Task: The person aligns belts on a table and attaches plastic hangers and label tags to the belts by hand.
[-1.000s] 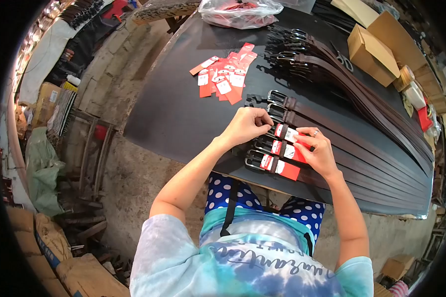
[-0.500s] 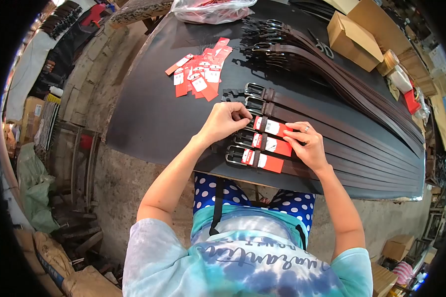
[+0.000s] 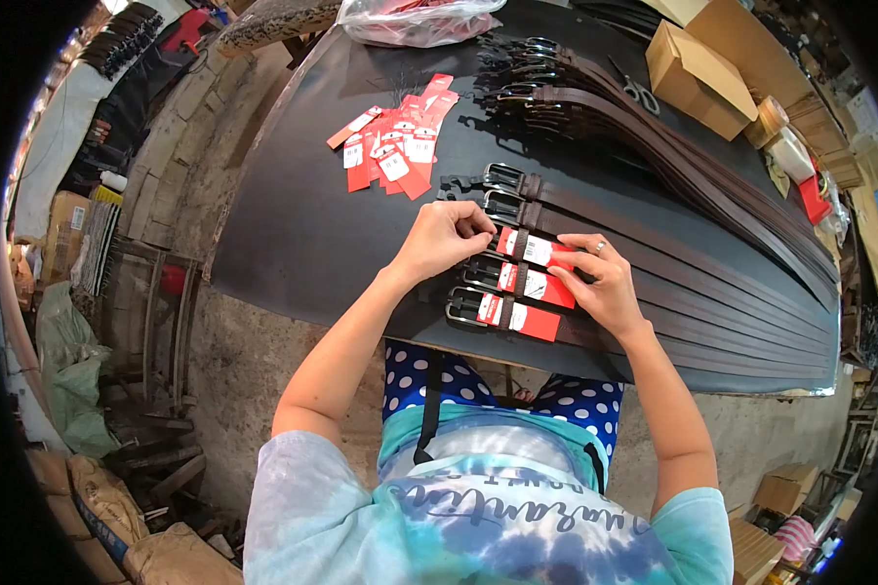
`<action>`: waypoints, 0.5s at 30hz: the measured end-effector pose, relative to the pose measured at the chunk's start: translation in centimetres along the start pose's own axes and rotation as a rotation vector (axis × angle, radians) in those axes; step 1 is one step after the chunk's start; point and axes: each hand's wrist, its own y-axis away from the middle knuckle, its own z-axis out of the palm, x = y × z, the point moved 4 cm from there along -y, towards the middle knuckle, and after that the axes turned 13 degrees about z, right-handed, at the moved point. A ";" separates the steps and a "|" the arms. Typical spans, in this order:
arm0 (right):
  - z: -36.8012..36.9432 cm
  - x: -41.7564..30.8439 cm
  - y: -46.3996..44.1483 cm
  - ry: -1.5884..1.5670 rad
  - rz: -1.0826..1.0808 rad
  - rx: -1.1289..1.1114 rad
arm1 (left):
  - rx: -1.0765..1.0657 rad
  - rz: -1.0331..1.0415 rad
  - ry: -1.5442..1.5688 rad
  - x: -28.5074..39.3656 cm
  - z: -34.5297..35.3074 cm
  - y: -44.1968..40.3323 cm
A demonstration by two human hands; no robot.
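Note:
Brown leather belts (image 3: 644, 263) with metal buckles lie side by side before me, buckle ends to the left. Red-and-white tags sit under the keeper loops of the three nearest belts. My left hand (image 3: 446, 237) pinches, thumb against forefinger, at the buckle end of the third tagged belt from the front; what lies between the fingertips is hidden. My right hand (image 3: 603, 283) has its thumb and fingers on the right end of that belt's red tag (image 3: 535, 250). Nearer me are the middle tag (image 3: 537, 284) and the front tag (image 3: 519, 318).
Loose red tags (image 3: 400, 141) lie in a pile on the black table (image 3: 293, 195). A clear plastic bag (image 3: 419, 27) stands behind them. More belts (image 3: 644, 136) lie stacked at the back right, near scissors (image 3: 639, 95), a cardboard box (image 3: 700, 80) and a tape roll (image 3: 768, 119).
My right fingers have shifted slightly left along the tag and cover more of its right end. My left hand stays pinched in nearly the same place.

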 end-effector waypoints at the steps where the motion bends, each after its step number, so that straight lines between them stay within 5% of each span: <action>1: 0.1 -0.2 -0.1 0.001 -0.016 0.016 | -0.001 -0.001 0.000 0.0 0.0 0.0; 15: 1.5 -0.2 -0.4 0.051 -0.093 0.004 | -0.028 0.034 -0.031 0.4 -0.2 -0.1</action>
